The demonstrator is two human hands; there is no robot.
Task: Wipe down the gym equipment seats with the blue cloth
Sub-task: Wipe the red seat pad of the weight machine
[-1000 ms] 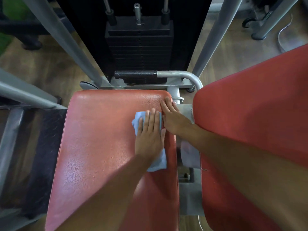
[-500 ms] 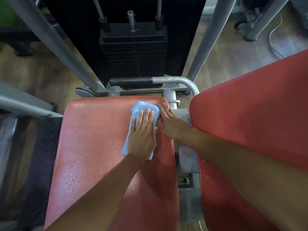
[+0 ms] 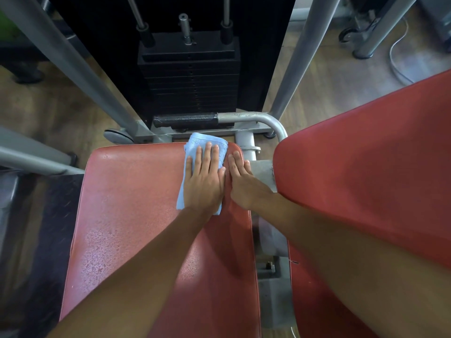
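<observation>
A worn red padded seat (image 3: 136,215) fills the lower middle of the head view. On its far right corner lies the folded blue cloth (image 3: 197,143), reaching the seat's far edge. My left hand (image 3: 203,181) presses flat on the cloth with straight fingers. Just right of it, my right hand (image 3: 244,181) rests flat on the seat's right edge, fingers straight and holding nothing. A second red pad (image 3: 366,172), tilted, rises at the right above my right forearm.
Beyond the seat stands a black weight stack (image 3: 189,76) with guide rods, and a grey bar with a black grip (image 3: 185,119) crosses in front of it. Slanted grey frame posts (image 3: 70,64) flank both sides. A white cable (image 3: 395,62) lies on the wooden floor.
My left hand has slid the blue cloth away from me along the seat's right side, up to the far corner. My right hand has stayed on the seat's right edge.
</observation>
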